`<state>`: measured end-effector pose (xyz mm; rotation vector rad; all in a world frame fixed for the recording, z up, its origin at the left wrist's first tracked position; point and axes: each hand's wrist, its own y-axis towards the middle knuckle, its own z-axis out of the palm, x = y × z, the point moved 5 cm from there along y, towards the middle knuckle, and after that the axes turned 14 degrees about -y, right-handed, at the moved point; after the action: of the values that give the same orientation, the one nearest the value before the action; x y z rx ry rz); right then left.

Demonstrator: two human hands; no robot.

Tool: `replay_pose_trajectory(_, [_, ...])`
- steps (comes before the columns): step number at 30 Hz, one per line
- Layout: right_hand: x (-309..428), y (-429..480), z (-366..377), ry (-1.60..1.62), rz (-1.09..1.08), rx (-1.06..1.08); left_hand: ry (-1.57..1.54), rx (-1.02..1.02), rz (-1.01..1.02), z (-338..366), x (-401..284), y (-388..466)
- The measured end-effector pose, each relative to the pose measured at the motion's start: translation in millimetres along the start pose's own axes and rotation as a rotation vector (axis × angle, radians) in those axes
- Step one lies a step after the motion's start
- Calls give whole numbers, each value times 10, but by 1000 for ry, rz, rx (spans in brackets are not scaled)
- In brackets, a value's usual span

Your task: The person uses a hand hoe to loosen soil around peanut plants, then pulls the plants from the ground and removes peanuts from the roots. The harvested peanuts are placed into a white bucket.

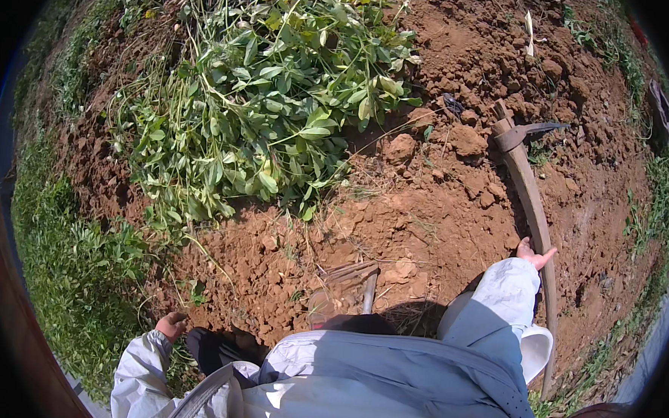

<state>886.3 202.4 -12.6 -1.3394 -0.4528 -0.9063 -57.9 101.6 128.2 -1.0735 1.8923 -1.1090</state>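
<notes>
A mattock with a wooden handle [531, 199] and a dark metal head [511, 137] lies along the right side of the soil. My right hand [532, 254] reaches to the middle of that handle and touches it, fingers spread and not wrapped around it. At the lower left, my left hand [172, 326] hangs beside my dark trouser leg [213, 350], near green weeds. Its fingers are partly curled, and nothing shows in them. A large heap of uprooted leafy plants [260, 108] lies ahead on the reddish soil [402, 224].
Just before my body are rusty metal tines [349, 272] and a grey metal bar [369, 293], partly hidden. A white curved plastic object [536, 351] shows below my right sleeve. Soil clods [467, 140] lie near the mattock head. Weeds [75, 275] border the left.
</notes>
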Motion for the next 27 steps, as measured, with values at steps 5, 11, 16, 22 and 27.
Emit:
replay_pose_trajectory(5, [254, 590, 110, 43, -41, 117, 45, -3, 64, 9, 184, -65])
replay_pose_trajectory(11, [716, 133, 808, -157, -289, 441, -18, -23, 104, 282, 310, -44])
replay_pose_trajectory(16, [1101, -750, 1626, -644, -430, 529, -108, 71, 445, 494, -331, -424])
replay_pose_trajectory(22, [1078, -3362, 2565, -781, -755, 1138, -94, 69, 1182, 83, -1305, -1346])
replay_pose_trajectory(27, [187, -6535, 1981, -1303, -903, 1625, 70, -129, 1834, -600, -1822, -3023])
